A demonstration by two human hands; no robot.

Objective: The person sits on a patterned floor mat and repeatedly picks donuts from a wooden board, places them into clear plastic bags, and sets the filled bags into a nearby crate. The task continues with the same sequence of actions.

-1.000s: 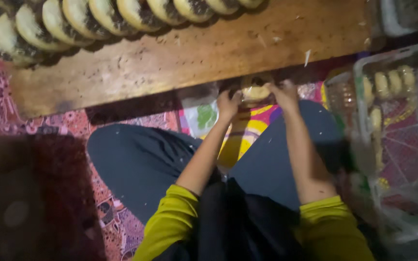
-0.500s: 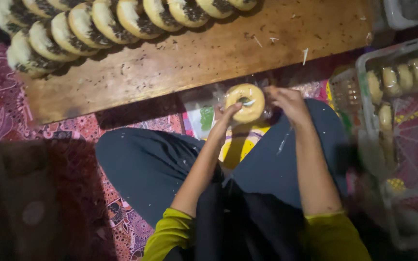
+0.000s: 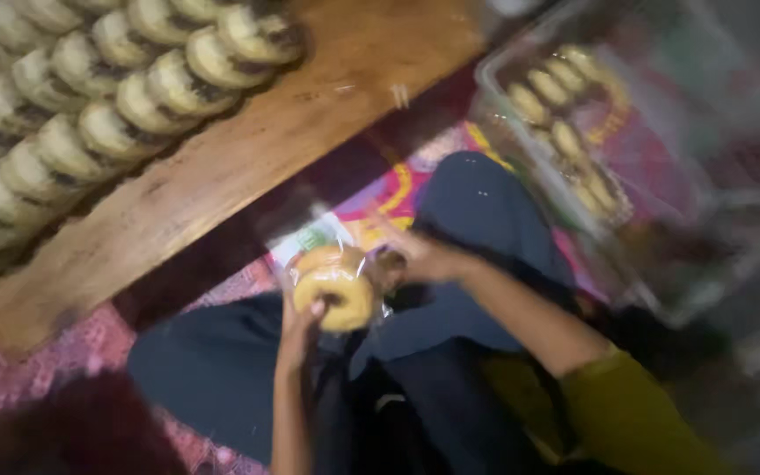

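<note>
A pale round ring-shaped pastry [image 3: 336, 283] in a clear plastic wrapper sits above my lap. My left hand [image 3: 299, 318] grips it from below, thumb against its middle. My right hand [image 3: 415, 257] touches the wrapper's right side, fingers partly spread; the picture is blurred there. Both arms wear yellow-green sleeves over dark trousers.
A low wooden board [image 3: 248, 149] runs across the upper left, with rows of several similar pastries [image 3: 116, 97] on it. A clear plastic box [image 3: 688, 202] holding several pastries [image 3: 565, 114] stands at the right. A patterned red and pink mat [image 3: 10, 387] covers the floor.
The view has swung and tilted, so the board now sits upper left. The wrapped pastry has come down from the board's edge toward my lap, and my right hand has slid to its side.
</note>
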